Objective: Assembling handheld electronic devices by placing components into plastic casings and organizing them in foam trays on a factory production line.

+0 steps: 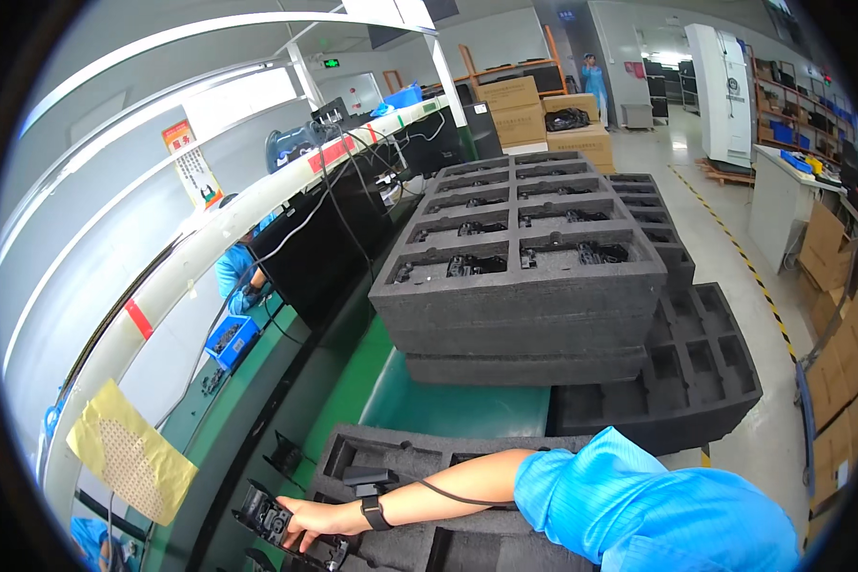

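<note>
Head view: the right grip [320, 519] pinches a black part [261, 513] jutting out leftward past it.

Open air lies over the green belt [458, 402] between the tall foam stack [520, 329] and the near tray [400, 551]; the right forearm [443, 488] bars the tray's middle, and black parts [263, 515] crowd the right hand [316, 520]

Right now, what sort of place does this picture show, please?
Probably an assembly workshop in a factory: stacked foam trays hold black parts in compartments, a green workbench runs alongside, and cardboard boxes are piled behind.
</note>
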`<state>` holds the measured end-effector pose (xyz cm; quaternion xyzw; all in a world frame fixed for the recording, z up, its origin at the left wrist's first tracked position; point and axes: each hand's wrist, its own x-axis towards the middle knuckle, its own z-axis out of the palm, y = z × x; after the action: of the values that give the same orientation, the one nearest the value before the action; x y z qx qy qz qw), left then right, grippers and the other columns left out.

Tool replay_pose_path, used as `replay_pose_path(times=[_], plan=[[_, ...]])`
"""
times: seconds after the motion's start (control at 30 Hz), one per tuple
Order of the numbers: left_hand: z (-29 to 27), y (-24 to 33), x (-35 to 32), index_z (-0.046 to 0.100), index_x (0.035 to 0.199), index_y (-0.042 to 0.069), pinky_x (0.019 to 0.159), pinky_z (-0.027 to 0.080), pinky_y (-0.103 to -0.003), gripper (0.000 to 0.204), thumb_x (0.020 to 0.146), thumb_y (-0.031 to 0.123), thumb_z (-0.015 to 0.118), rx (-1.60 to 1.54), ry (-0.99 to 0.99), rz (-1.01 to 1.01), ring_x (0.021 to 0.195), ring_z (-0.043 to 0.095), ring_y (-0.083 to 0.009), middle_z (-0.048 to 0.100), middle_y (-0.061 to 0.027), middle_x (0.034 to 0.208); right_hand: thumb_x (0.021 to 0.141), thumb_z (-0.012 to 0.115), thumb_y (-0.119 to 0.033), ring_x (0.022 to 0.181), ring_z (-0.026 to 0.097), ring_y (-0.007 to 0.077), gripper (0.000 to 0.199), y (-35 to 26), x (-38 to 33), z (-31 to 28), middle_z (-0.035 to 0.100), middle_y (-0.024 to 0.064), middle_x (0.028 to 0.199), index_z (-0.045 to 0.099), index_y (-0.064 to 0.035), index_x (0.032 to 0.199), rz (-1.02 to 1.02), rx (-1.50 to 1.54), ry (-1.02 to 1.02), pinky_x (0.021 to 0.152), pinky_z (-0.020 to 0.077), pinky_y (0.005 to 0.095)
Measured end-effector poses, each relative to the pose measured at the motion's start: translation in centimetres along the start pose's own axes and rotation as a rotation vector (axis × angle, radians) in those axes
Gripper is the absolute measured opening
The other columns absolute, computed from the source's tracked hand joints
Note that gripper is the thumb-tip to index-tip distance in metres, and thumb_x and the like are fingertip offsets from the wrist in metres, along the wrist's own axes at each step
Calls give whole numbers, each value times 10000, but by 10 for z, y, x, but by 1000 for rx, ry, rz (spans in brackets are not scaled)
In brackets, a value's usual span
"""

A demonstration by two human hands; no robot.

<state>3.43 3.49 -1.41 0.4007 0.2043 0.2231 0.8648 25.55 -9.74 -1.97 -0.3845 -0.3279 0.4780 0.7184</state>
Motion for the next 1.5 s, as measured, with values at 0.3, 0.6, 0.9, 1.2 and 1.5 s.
replay_pose_path(times=[0.3,0.6,0.9,1.2,1.5], plan=[[11,-2,-1,557,1150,-143,1105,413,-386,368,825,21,505,-51,-41,66,1187,547,-323,596,-207,1223,864,469,-179,982,638,201,803,2,-1,-5,584,102,1113,25,-35,1518,2,14,43,750,555,328],[8,-2,-3,560,1159,-147,1081,437,-372,378,847,67,538,-45,-77,69,1187,550,-314,593,-225,1234,870,518,-257,992,620,196,849,-4,-9,-1,563,88,1069,19,-23,1515,29,27,33,741,552,320],[-17,7,4,499,1315,-18,842,536,-314,492,930,287,480,-75,-100,17,1017,600,-230,582,-138,1242,930,509,-586,1143,588,309,717,-8,-13,10,458,211,1379,343,-67,1396,1,90,-99,822,550,391],[45,3,-18,427,1369,-28,1042,424,-440,732,969,579,335,-112,-291,5,1215,522,-319,509,-181,1382,1047,273,-442,1125,615,258,542,-21,-22,7,605,162,1266,424,-53,1393,51,-34,-153,776,564,342],[34,2,-21,436,1400,47,1010,446,-456,689,977,585,357,-121,-277,38,1195,517,-332,490,-194,1386,1019,496,-357,951,636,121,352,-19,-23,21,647,19,1102,569,-80,1222,-85,-24,48,729,522,255]])
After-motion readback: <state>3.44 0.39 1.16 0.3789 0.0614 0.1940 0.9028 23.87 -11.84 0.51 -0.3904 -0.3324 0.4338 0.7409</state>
